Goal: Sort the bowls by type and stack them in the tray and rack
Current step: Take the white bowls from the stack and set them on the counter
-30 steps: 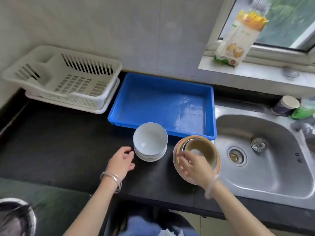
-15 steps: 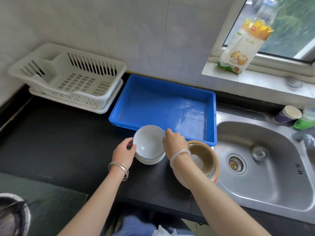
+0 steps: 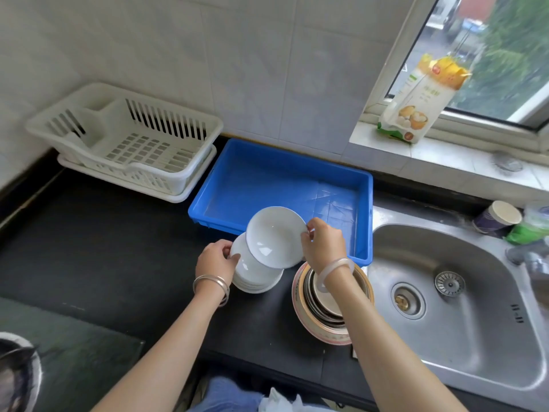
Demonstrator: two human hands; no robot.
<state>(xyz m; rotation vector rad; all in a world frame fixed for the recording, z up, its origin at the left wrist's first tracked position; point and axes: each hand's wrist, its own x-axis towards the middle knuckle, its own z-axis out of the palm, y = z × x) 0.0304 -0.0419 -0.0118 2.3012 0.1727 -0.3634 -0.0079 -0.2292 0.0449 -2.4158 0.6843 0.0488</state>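
My right hand (image 3: 323,245) pinches the rim of a white bowl (image 3: 274,236), lifted and tilted above the stack of white bowls (image 3: 255,275) on the black counter. At the stack's left side, my left hand (image 3: 215,261) grips the rim of its top bowl. Just right of the stack sits a pile of nested bowls (image 3: 329,307) with a pink-and-tan outer bowl and metal ones inside, partly hidden by my right forearm. The blue tray (image 3: 282,185) lies right behind the bowls, with nothing in it. The white dish rack (image 3: 130,144) stands at the back left, also holding nothing.
A steel sink (image 3: 454,298) fills the right side. A paper cup (image 3: 497,218) and a green item (image 3: 531,227) sit behind it. A food packet (image 3: 421,99) leans on the window sill. A dark pan (image 3: 15,379) shows at the bottom left.
My right hand left the nested pile, moved to the white stack and lifted its top bowl, tilting it. My left hand closed on the stack's left rim.
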